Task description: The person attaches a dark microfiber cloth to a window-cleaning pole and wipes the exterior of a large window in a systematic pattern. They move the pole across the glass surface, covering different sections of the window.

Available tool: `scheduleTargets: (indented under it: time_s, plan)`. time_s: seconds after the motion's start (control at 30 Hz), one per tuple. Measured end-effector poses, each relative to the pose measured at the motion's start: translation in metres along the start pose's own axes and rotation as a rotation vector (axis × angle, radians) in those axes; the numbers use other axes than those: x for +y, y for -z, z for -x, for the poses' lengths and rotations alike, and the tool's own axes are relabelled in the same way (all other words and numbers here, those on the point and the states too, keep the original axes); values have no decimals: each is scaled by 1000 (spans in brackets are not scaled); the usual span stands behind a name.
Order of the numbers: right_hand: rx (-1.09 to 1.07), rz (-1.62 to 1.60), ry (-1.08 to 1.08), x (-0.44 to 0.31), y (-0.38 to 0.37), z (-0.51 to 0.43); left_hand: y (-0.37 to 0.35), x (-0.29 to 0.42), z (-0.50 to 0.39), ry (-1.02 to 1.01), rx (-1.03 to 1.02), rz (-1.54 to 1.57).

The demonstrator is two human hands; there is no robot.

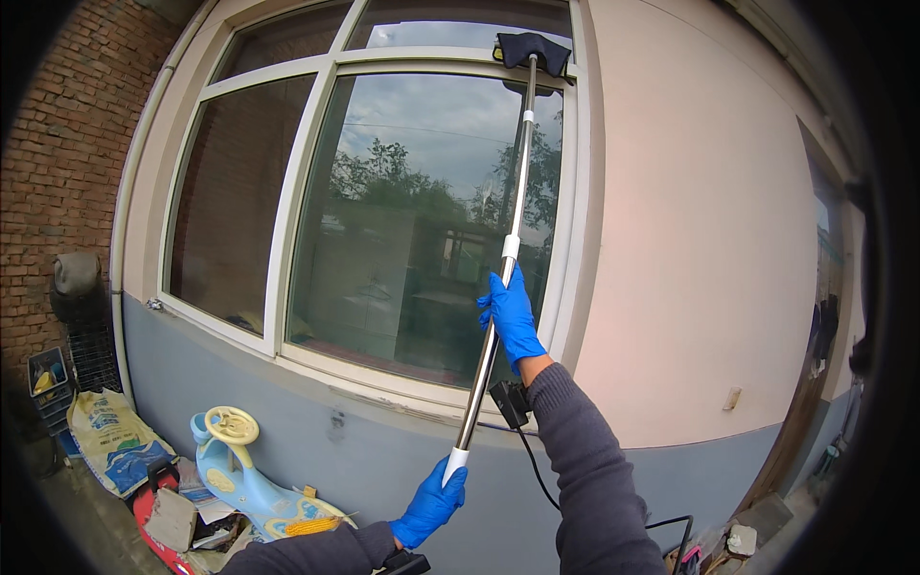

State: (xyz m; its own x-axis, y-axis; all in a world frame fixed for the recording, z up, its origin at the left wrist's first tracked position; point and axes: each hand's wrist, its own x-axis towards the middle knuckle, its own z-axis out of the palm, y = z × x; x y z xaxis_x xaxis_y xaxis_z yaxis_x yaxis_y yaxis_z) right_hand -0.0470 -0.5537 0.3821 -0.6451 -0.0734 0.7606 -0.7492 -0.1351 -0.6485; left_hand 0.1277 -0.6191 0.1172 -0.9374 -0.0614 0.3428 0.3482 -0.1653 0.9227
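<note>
My left hand (431,503), in a blue disposable glove, grips the white lower end of a telescopic metal pole (483,381). Farther up the pole, my right hand (512,316) wears a matching glove and is wrapped around the shaft just below a white collar. The pole slants up to a dark cloth-covered cleaning head (533,54), which lies over the white window frame (431,56) near its upper right corner. Behind the pole stands the large glass pane (417,215), reflecting sky and trees. A small black device (510,404) with a cable is at my right wrist.
Below the window, a blue ride-on toy car (248,481) with a yellow steering wheel stands by the grey wall. A printed sack (118,442), stacked crates (50,388) and a drainpipe (121,237) are at left. Rubble (740,539) lies at lower right.
</note>
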Motion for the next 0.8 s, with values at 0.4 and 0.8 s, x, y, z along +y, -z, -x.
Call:
scheduleTargets:
  time_s: [0.4,0.8]
  plan:
    - [-38,96,-56,-9,0,6,14,-4,15,-156,-133,-53]
    - [-149,872,303,-41,25,59,-18,49,2,-179,-215,6]
